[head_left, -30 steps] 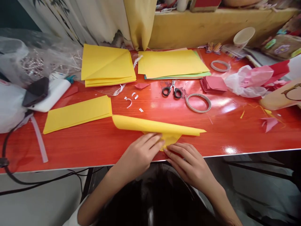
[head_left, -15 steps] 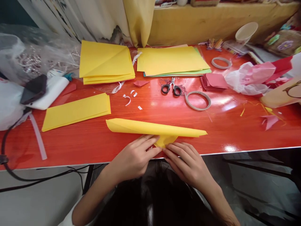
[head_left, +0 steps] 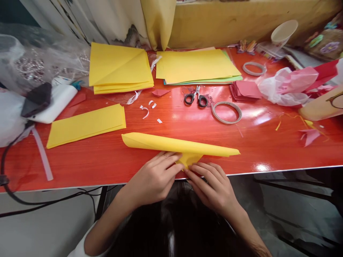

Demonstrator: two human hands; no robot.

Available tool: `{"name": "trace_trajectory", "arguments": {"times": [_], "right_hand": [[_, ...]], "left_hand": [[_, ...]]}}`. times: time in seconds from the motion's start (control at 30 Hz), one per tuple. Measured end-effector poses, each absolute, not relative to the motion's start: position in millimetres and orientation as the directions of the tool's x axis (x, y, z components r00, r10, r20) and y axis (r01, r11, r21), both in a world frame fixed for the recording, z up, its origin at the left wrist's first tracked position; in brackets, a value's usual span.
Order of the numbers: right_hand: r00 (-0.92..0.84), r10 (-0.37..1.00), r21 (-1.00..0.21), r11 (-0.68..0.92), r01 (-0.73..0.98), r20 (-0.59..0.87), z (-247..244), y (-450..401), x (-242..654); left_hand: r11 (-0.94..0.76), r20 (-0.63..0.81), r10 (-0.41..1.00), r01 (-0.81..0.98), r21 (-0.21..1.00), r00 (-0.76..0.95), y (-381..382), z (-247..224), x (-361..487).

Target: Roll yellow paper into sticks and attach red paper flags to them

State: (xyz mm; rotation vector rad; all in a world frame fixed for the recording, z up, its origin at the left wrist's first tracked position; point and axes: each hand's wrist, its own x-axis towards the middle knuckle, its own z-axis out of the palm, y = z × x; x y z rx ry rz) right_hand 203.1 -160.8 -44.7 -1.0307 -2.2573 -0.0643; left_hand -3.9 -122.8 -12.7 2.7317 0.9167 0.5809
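Starting at the left, find a flat stack of yellow paper (head_left: 85, 126) on the red table (head_left: 93, 164). Moving toward the lower centre of the frame, reach the rolled yellow paper (head_left: 174, 143), near the table's front edge. Lying lengthwise across the frame, sloping down a little to the right; broader at the left end, narrow at the right tip. Resting on the left side of its lower flap (head_left: 190, 160) with fingertips of the left hand (head_left: 155, 175). Farther right, touching the flap's bottom corner with fingertips of the right hand (head_left: 214, 184). Cannot tell from this angle whether pinching or only pressing. Above all, note the long axis of the rolled yellow paper, crosswise to the extended fingers and just above both hands in the frame, nearer to the left than to the right. Continuing right, pass a roll of tape (head_left: 227, 122), then a stack of red paper (head_left: 245, 92) at the upper right.
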Motion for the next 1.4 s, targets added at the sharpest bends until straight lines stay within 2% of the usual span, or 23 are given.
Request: {"name": "trace_trajectory", "arguments": {"times": [0.17,0.37,0.67,0.8,1.0,1.4], "right_hand": [[-0.511,0.646,-0.188,0.705,0.684,0.567,-46,-162,207],[-0.425,0.702,-0.338,0.673,0.658,0.571,-45,-163,206],[-0.282,0.744,-0.445,0.611,0.655,0.606,-54,-164,203],[-0.266,0.746,-0.441,0.600,0.668,0.611,-52,-163,201],[-0.281,0.732,-0.404,0.605,0.686,0.620,-50,-162,200],[-0.291,0.733,-0.410,0.612,0.676,0.614,-50,-162,198]], "left_hand": [[-0.800,0.308,0.600,0.545,0.252,0.738,-128,-14,-1],[-0.770,0.409,0.629,0.604,0.206,0.661,-140,-22,10],[-0.761,0.438,0.635,0.612,0.215,0.636,-139,-24,10],[-0.735,0.470,0.650,0.651,0.188,0.598,-140,-24,15],[-0.785,0.483,0.540,0.619,-0.004,0.689,-142,-30,14],[-0.751,0.421,0.581,0.658,-0.052,0.696,-147,-34,15]]}}
